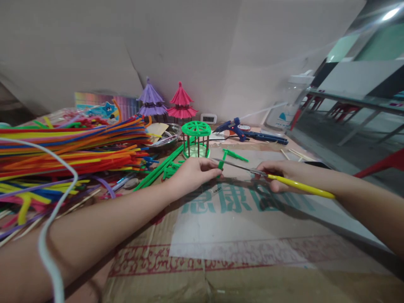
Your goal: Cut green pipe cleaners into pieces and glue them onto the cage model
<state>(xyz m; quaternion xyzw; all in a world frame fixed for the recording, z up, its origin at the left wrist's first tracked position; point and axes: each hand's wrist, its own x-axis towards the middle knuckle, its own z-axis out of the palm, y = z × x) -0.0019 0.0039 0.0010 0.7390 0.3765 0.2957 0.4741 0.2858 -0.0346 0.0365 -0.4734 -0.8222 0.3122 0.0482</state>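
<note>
My left hand (pixel 202 170) pinches a short piece of green pipe cleaner (pixel 221 165) over the white sheet. Held in my right hand (pixel 280 174) is a yellow-handled tool (pixel 299 186) with long, thin metal blades. Its blades reach left across the green piece, close to my left fingertips; whether they are scissors or pliers I cannot tell. Just behind lies another short green pipe cleaner (pixel 236 155). A green round frame (pixel 196 129) on brown posts stands beyond my left hand. Long green pipe cleaners (pixel 158 170) and short cut pieces (pixel 172 169) lie left of it.
Bundles of colourful pipe cleaners (pixel 78 143) fill the left side, with a white cable (pixel 67 162) in front. Purple (pixel 151 101) and pink (pixel 181 103) pagoda shapes stand behind. A blue glue gun (pixel 232 128), dark-handled tool (pixel 265 137) and clear jug (pixel 284 111) line the back right.
</note>
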